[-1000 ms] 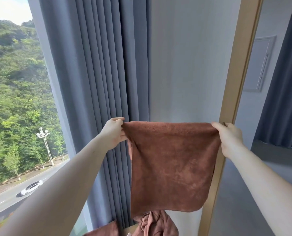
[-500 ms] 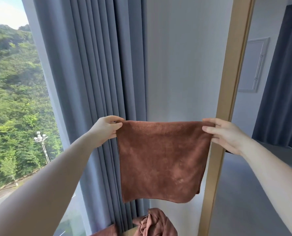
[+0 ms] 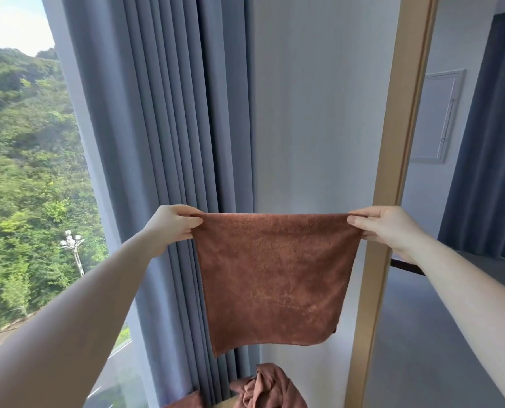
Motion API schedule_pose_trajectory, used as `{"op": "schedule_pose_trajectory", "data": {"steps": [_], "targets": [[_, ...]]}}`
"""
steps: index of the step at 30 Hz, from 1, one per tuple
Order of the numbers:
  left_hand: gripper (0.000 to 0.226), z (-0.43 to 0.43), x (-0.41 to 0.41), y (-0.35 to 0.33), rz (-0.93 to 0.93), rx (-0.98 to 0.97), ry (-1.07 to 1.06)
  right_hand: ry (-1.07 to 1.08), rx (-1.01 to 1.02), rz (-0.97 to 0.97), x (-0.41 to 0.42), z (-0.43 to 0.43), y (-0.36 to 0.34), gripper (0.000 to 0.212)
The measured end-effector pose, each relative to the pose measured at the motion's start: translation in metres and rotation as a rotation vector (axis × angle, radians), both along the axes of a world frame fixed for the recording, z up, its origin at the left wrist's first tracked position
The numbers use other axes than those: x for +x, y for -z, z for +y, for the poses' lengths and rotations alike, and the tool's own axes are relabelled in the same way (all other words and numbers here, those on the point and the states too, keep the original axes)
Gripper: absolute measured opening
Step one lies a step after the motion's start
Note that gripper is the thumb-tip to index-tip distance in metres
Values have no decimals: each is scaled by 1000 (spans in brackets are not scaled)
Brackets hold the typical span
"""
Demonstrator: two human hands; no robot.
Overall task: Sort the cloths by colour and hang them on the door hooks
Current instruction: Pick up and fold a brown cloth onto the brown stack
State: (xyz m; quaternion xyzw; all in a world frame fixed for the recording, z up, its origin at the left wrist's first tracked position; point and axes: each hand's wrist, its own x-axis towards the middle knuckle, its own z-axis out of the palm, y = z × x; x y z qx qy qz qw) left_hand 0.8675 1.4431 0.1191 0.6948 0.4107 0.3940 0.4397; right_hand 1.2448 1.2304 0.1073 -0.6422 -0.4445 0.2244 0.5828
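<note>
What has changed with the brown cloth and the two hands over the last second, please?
The right hand has turned so its fingertips now show, pinching the top right corner of the brown cloth. The fold below the left hand has smoothed out, so the cloth hangs flat with a straight top edge. Unchanged: both hands hold the top corners before the wall, and the crumpled cloths lie below.

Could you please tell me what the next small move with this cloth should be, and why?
Probably turn to find a hook, with both grips kept. The left hand and the right hand pinch the top corners of the cloth, so it hangs flat and ready to hang up, but no hook is in view.
</note>
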Motion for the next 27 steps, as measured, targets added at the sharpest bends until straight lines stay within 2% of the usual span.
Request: {"op": "schedule_pose_trajectory", "data": {"steps": [4,6,9,15,18,22,24,27], "targets": [[16,-1,-3,-4,52,22,-33,-58,-76,-24,5,-1,1,27],[13,-1,-4,-4,81,41,-58,-40,-92,-78,6,1,3,23],[11,0,1,-4,145,70,-85,47,-29,-156,2,6,6,13],[13,1,8,-8,304,169,-107,202,-9,-353,1,14,6,18],[15,0,9,-6,133,71,-30,256,0,-347,4,13,7,21],[15,-11,13,-7,-200,-45,51,270,79,-84,10,15,14,29],[17,-16,15,-9,-272,-75,74,299,151,0,5,14,13,26],[14,-20,21,-10,-288,-119,72,372,219,-3,-2,15,13,26]]}}
